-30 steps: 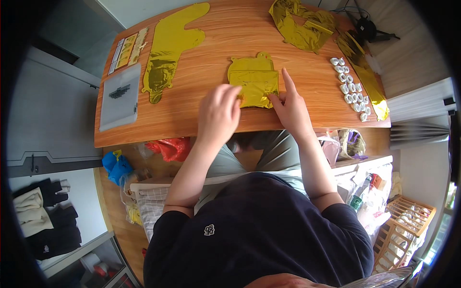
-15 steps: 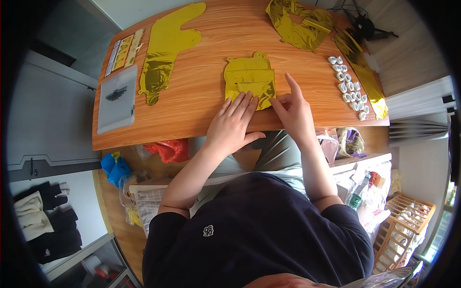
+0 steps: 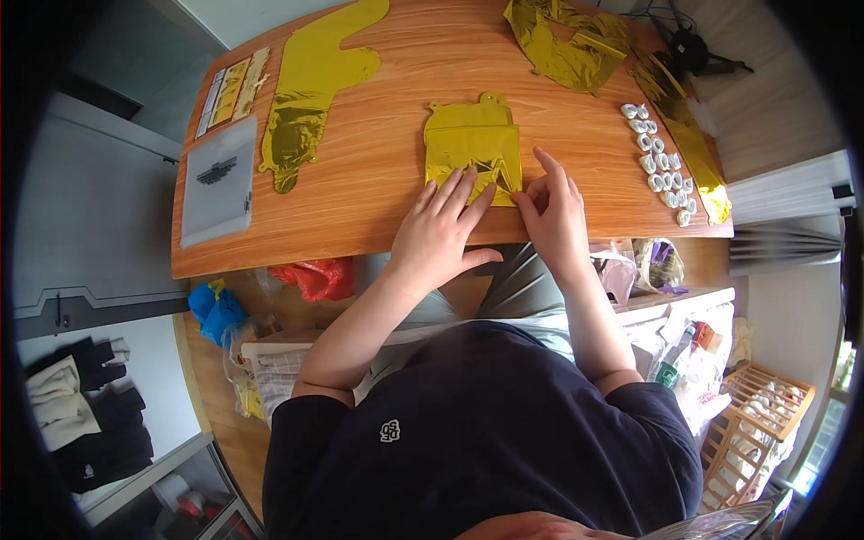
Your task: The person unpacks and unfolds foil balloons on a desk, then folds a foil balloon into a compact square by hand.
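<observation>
Both hands are flat and open on the folded gold foil balloon near the tabletop front edge: left hand pressing its lower edge, right hand fingertips at its right corner, nothing gripped. Foil's slick, so I'd guess the fold could spring back or slide crooked if pressure goes uneven, and a hard crease might split a seam.

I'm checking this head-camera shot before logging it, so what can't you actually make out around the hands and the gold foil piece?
- Head view: the near edge of the folded gold foil piece lies under the left hand and right hand.
- The white pieces are too small to identify.
- The crumpled gold foil is cut off by the top edge.
- The under-table space is hidden by the table and the person's body.
</observation>
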